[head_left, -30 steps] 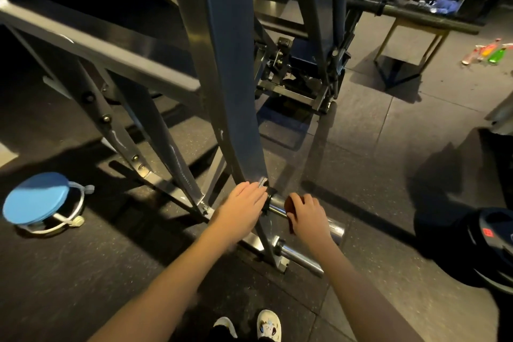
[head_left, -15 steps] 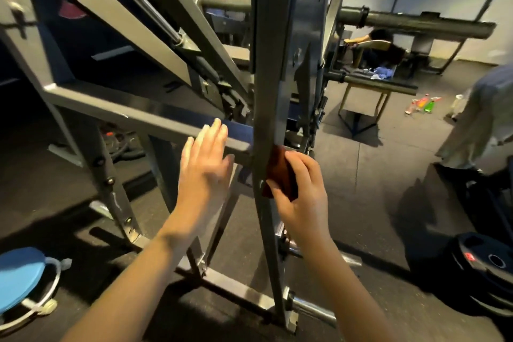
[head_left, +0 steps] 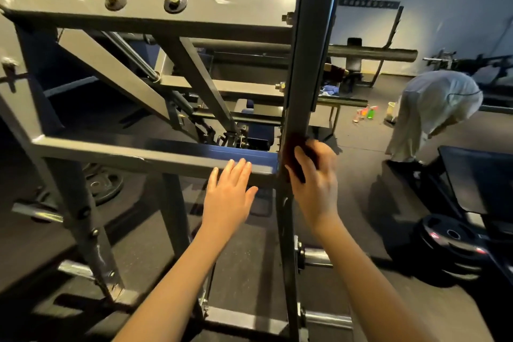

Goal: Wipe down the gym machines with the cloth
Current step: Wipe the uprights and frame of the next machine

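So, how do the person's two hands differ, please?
The left hand holds nothing, fingers straight, at the grey horizontal bar; the right hand curls round a dark reddish cloth on the grey upright post. The left is sharp, the right blurred. Both are bare.

There is one camera, worn on the person's head. It looks forward and a little down. It sits very close to the gym machine (head_left: 305, 64), with the room behind.
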Demonstrator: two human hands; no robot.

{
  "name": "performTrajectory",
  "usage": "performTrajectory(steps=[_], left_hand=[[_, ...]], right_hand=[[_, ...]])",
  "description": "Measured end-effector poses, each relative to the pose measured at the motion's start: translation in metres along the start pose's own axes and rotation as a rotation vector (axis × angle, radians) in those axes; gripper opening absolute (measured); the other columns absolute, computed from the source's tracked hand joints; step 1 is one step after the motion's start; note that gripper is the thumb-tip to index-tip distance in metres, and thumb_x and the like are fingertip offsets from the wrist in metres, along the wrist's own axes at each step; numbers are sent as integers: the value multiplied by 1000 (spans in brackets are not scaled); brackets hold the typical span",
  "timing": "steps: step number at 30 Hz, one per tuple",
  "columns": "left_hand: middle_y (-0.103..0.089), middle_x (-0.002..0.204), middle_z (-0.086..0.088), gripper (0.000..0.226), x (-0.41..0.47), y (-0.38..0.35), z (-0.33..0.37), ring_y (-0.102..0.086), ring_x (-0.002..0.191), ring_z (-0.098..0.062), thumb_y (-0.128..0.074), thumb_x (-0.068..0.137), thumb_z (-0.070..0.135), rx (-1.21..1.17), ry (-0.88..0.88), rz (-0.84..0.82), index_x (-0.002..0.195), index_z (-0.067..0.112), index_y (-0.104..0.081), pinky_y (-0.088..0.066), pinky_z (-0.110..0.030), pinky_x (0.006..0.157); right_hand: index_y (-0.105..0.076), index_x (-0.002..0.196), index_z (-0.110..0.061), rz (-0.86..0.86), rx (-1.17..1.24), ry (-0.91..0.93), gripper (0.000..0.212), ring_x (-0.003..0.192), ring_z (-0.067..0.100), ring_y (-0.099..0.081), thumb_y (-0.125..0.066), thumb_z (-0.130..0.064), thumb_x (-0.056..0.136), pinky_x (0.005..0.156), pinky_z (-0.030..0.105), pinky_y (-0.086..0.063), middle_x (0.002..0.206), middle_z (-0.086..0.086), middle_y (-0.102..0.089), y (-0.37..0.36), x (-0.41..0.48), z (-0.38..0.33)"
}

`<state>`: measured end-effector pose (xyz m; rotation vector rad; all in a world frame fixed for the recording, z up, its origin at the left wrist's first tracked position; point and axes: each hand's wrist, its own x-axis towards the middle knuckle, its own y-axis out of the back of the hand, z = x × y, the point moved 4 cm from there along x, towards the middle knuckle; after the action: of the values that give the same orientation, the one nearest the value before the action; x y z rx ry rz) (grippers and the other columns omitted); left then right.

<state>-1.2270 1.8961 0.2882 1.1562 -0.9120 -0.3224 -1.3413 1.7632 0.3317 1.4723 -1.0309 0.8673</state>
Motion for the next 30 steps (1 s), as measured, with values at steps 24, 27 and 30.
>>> performTrajectory(steps=[24,27,30], left_hand=[[-52,142,0,45,12,13,-3,-44,134,-17,-40,101,34,-256,-19,64,142,16,-46,-22,-41,117],[-35,154,7,47,32,46,5,-28,140,-3,-38,104,28,-650,-41,5,150,21,-31,-18,-22,115],[-22,148,24,45,57,91,23,-12,127,29,-36,105,25,-929,-168,44,146,33,-20,-10,1,104]], right_hand=[[-49,124,-14,47,-202,178,36,119,32,-39,-54,-21,89,76,41,-54,132,11,-38,-3,35,-13],[-52,121,-14,99,-197,144,33,120,31,-39,-58,-17,89,85,36,-50,132,10,-40,3,52,-15],[-52,119,-13,136,-174,86,30,117,33,-45,-58,-19,90,87,34,-51,132,11,-40,-1,39,-15]])
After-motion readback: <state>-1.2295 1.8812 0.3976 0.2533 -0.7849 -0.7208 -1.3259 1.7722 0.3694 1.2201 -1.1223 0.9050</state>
